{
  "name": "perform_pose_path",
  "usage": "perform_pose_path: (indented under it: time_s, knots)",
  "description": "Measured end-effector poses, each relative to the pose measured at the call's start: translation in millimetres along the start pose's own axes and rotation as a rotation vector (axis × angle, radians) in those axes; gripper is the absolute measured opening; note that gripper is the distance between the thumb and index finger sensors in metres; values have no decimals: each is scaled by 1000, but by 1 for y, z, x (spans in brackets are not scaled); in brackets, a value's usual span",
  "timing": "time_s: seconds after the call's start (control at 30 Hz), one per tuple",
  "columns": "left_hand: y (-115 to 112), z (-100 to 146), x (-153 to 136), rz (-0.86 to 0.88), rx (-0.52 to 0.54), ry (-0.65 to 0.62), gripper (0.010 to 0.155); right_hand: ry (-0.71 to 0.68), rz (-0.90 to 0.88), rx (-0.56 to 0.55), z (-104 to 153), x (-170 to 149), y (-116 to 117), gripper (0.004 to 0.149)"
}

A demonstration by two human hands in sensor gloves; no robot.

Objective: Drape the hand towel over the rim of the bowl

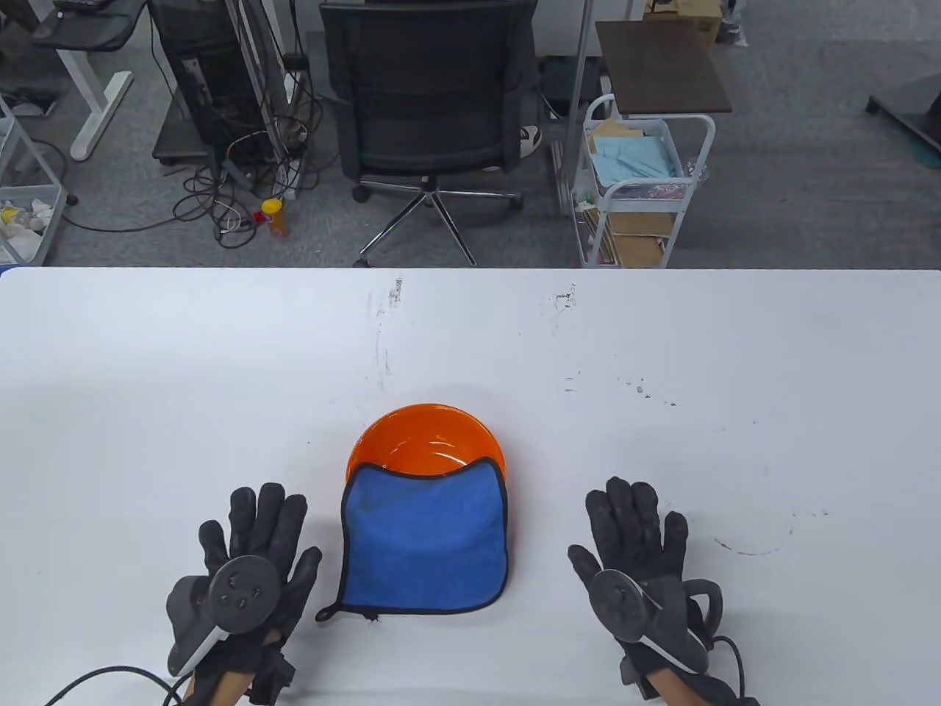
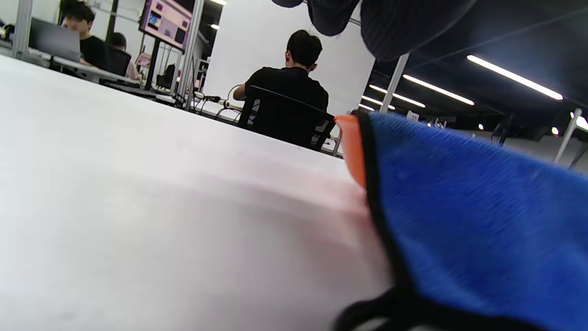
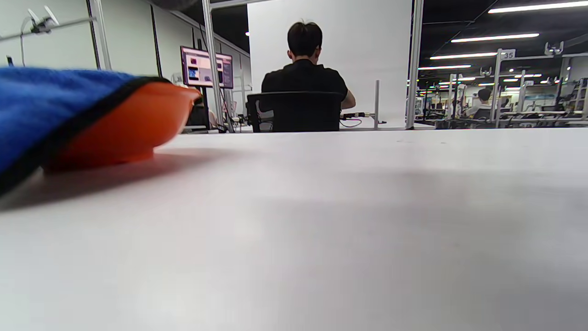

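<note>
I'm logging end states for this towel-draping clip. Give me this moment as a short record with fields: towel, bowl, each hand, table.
towel: blue hand towel with black trim, draped over the near rim of the bowl, its lower part lying on the table, hanging loop at its near left corner
bowl: orange bowl, upright, far half uncovered
left hand: left hand flat on the table, left of the towel, not touching it
right hand: right hand flat on the table, right of the towel, holding nothing
table: white table, scuffed in places
</note>
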State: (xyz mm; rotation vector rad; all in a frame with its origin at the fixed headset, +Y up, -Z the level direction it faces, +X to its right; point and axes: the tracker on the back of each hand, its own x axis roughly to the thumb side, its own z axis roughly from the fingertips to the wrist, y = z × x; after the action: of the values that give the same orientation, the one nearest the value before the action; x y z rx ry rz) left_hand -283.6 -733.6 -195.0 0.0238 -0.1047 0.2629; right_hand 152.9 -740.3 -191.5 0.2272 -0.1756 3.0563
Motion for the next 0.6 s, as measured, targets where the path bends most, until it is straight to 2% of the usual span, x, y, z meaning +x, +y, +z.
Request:
perform_pose_path:
  time_s: [0.17, 0.33, 0.6]
  knots:
    - [-10, 3, -6, -21, -44, 4, 67, 37, -18, -4, -2, -8, 7, 72]
    - [-16, 1, -7, -24, -90, 8, 68, 14, -33, 17, -2, -8, 9, 72]
    - [-19, 4, -5, -25, -73, 12, 69, 11, -46, 16, 0, -9, 7, 72]
